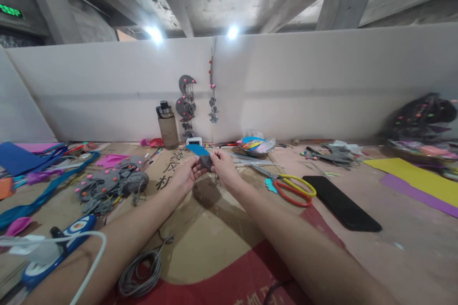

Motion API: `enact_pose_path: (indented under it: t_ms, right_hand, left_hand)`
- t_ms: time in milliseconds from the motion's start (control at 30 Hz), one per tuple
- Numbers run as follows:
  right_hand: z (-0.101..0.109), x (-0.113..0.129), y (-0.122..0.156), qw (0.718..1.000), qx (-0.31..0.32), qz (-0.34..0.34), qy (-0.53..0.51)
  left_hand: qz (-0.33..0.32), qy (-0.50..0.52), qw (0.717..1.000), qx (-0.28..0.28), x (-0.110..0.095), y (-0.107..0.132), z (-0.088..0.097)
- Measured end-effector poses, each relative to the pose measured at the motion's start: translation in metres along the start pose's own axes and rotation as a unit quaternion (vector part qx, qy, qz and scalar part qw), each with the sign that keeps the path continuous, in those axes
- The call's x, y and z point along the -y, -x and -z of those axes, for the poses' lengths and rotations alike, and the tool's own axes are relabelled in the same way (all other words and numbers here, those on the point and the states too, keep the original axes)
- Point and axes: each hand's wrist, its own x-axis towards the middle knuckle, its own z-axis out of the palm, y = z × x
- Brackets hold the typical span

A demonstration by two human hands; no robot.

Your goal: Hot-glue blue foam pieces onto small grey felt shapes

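Note:
Over the cardboard sheet, both hands meet at a small dark grey felt-like piece. My left hand has its fingers curled and grips the piece's left edge. At the opposite edge, my right hand pinches it between thumb and fingers. A blue felt-like strip shows just above the grey piece; whether the two are joined I cannot tell. Scissors with one yellow and one red-orange handle lie to the right of my right hand, beside a turquoise scalloped scrap.
Grey felt ornaments with pink balls lie left, near a blue power strip with a white cable. Coiled grey cord is in front. A bottle and a bowl of scraps stand behind; a black phone lies right.

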Motion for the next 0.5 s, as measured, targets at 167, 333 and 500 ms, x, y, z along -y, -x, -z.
enact_pose_path:
  t_ms: [167, 333, 500]
  right_hand:
    - [-0.0018, -0.003, 0.0013, 1.0, -0.014, -0.009, -0.001]
    - [-0.0003, -0.0036, 0.0024, 1.0, -0.01, -0.024, -0.012]
    - [0.0021, -0.0026, 0.0017, 0.999, -0.001, -0.038, -0.033]
  left_hand:
    - [0.002, 0.026, 1.0, 0.002, 0.0044, -0.0025, 0.0045]
    - [0.001, 0.045, 0.999, 0.019, 0.0072, -0.0025, 0.0054]
    - [-0.025, 0.026, 0.996, 0.076, 0.0066, 0.0009, 0.0068]
